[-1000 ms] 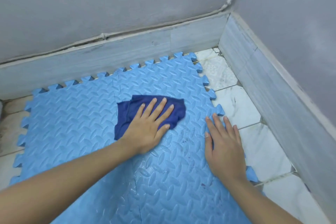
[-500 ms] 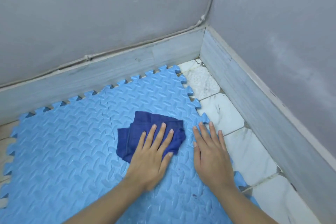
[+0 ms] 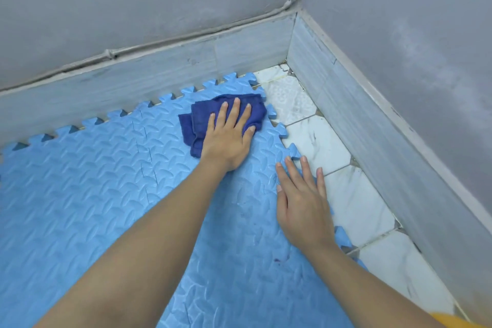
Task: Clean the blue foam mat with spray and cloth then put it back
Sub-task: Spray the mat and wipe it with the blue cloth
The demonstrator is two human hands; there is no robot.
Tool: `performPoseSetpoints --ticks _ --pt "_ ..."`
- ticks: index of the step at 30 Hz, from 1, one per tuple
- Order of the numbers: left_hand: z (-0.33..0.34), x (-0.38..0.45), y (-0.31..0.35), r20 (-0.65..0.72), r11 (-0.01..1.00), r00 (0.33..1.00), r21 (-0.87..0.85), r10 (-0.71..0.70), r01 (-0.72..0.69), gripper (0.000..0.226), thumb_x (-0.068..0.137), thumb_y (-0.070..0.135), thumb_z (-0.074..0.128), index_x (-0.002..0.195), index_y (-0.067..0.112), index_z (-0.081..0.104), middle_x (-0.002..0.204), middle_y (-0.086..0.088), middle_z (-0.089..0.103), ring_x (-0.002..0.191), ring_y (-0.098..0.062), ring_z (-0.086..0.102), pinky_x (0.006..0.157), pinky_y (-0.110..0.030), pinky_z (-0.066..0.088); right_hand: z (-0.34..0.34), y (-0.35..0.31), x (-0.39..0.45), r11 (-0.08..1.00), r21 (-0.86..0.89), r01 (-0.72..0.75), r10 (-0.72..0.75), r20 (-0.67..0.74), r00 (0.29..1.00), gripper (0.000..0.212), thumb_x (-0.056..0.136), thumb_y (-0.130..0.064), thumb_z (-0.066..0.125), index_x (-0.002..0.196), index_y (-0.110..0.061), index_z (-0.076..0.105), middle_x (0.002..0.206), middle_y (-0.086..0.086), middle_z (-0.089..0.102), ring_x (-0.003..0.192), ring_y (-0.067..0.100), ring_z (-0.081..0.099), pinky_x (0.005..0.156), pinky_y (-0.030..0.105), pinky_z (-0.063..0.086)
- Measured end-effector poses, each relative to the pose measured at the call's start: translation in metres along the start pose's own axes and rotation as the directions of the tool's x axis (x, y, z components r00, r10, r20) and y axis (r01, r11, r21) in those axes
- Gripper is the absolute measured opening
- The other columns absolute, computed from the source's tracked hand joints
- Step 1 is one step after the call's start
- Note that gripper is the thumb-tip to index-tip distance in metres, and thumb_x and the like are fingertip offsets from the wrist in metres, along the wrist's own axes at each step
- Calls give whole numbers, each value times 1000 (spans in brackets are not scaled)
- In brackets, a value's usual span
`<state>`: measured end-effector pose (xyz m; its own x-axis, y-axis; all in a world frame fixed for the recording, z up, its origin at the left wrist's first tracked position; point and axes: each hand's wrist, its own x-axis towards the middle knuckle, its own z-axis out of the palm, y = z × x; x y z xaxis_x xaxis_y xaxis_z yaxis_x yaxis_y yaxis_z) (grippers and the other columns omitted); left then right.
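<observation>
Flat hands on a light-blue interlocking foam mat (image 3: 106,194).
Left hand (image 3: 229,138), fingers straight, presses a crumpled dark-blue cloth (image 3: 213,114) at one o'clock; right hand (image 3: 303,202) lies open, empty, at four o'clock.

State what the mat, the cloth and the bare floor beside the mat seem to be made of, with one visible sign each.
Mat: foam, embossed leaf pattern, puzzle-tooth edges.
Cloth: soft woven or terry fabric, dark blue, folds and creases.
Floor: probably marble or ceramic tile, white with grey veins and grout lines.

I'm seeing white tiled floor (image 3: 314,138) carrying the blue foam mat (image 3: 93,194), lying flat by the corner w/ tiles showing alongside.
</observation>
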<state>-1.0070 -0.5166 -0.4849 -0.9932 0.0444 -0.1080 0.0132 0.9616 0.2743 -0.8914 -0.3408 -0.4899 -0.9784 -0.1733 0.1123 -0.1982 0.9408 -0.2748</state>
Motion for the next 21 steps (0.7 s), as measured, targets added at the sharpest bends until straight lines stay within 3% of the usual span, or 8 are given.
performPoseSetpoints --ticks 6,10,12,15,18,21 --pt "8 -193 -37 -50 972 972 -63 -228 225 61 93 51 7 152 36 7 160 11 -5 148 -13 -7 120 -40 1 -4 -2 -1 1000 7 -3 2 14 1000 50 95 -25 32 139 -15 52 149 2 47 146 28 28 119 54 19" --pt "18 -197 -24 -72 903 900 -20 -430 430 63 94 51 10 153 28 13 161 0 7 148 -27 7 117 -50 9 -3 -2 2 1000 5 -12 12 37 999 52 93 -25 31 139 -14 53 150 3 47 146 30 29 118 55 20" --pt "17 -187 -12 -42 920 920 4 -391 391 66 92 53 6 153 27 9 161 -1 2 148 -29 3 117 -51 5 -4 -1 2 997 73 -34 28 81 996 52 93 -25 31 140 -14 51 152 3 43 148 28 25 118 55 17" --pt "16 -211 -7 22 979 979 26 -203 203 72 89 58 -9 154 29 4 158 5 -12 148 -24 -6 119 -45 -2 -15 2 2 982 184 -35 0 185 983 50 95 -20 39 145 -15 44 158 2 32 152 26 9 119 56 7" --pt "30 -280 22 38 993 993 44 -108 106 66 99 52 2 151 20 28 159 -5 17 146 -28 16 115 -46 12 -31 18 -13 994 97 -53 27 247 969 53 97 -13 42 150 -14 35 162 1 23 152 25 -3 119 55 -1" --pt "46 -318 53 50 990 989 -1 -138 138 62 100 50 10 148 18 33 157 -8 26 143 -30 24 113 -49 18 -40 34 -76 985 -22 -173 174 139 975 50 99 -18 33 147 -7 37 157 8 33 150 30 13 120 53 12"
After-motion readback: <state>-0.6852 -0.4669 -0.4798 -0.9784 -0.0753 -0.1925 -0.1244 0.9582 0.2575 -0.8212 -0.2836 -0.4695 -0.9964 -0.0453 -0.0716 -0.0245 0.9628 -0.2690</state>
